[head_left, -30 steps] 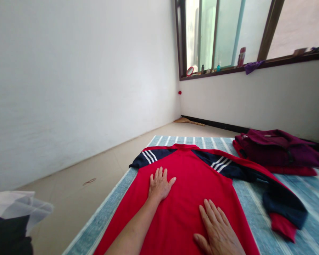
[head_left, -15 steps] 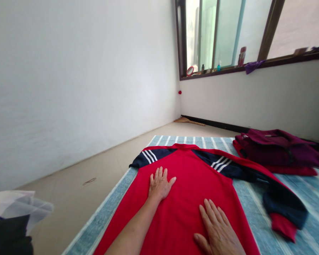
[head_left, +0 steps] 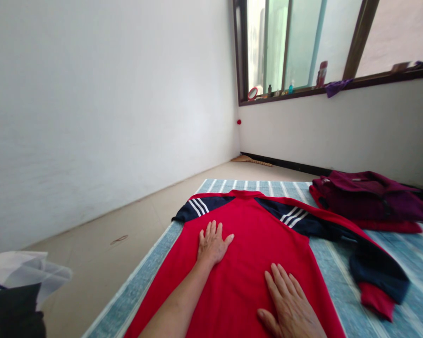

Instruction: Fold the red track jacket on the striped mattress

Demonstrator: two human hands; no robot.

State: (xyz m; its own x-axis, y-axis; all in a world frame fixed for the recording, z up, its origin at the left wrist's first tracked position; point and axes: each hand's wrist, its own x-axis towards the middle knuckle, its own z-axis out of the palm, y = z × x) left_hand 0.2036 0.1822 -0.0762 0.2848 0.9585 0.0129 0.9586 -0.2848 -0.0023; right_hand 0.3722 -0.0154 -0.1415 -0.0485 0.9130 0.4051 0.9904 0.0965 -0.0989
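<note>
A red jacket (head_left: 246,239) with navy shoulders and white stripes lies spread out, its collar at the far end. Flat on its upper left part rests my left hand (head_left: 212,243), fingers outstretched and thumb apart. My right hand (head_left: 289,300) lies flat lower down on the right side of the jacket, fingers extended. Neither hand grips the fabric. The right sleeve (head_left: 377,263) stretches out to the right and bends towards me, ending in a red cuff. The left sleeve is mostly hidden; only its striped navy upper part (head_left: 197,207) shows.
Beneath the jacket is a blue-and-white striped sheet (head_left: 141,286). Folded maroon and red clothes (head_left: 370,199) are stacked at the right. Dark and white items (head_left: 17,291) stand at the lower left. A brush-like thing (head_left: 250,160) lies on the floor by the corner.
</note>
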